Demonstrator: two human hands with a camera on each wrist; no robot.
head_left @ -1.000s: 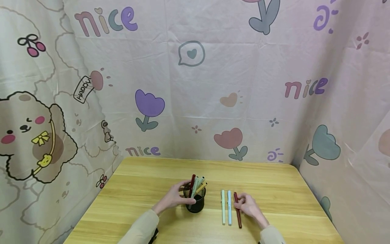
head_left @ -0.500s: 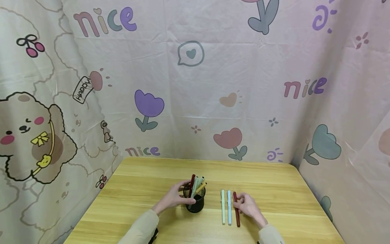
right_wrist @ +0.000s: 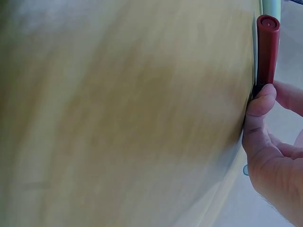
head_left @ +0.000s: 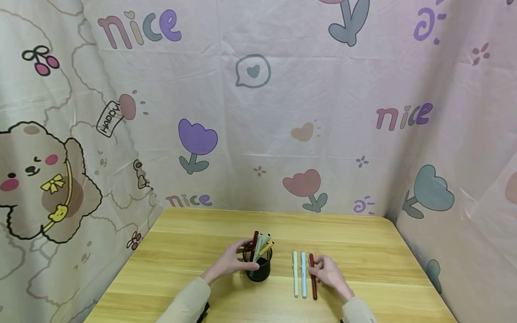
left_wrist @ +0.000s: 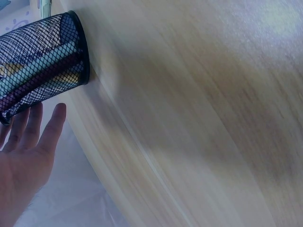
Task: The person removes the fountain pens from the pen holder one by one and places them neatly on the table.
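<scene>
Left hand (head_left: 231, 262) cups the mesh pen holder (head_left: 259, 268) at lower centre with fingers straight; right hand (head_left: 328, 272) pinches the dark red pen (head_left: 313, 276). A nudge could scatter the neighbouring pens (head_left: 300, 273).

We see a cup (head_left: 258, 268) of pens (head_left: 260, 244) on the table (head_left: 194, 251). Right of it three pens (head_left: 304, 280) lie side by side, our hands (head_left: 231, 262) flanking cup and row.

A wooden table (head_left: 194, 251) carries a black mesh pen cup (head_left: 258, 268) by the left hand (head_left: 230, 261) and three pens: green (head_left: 295, 278), blue (head_left: 304, 279) and dark red (head_left: 313, 280), beside the right hand (head_left: 328, 271).
</scene>
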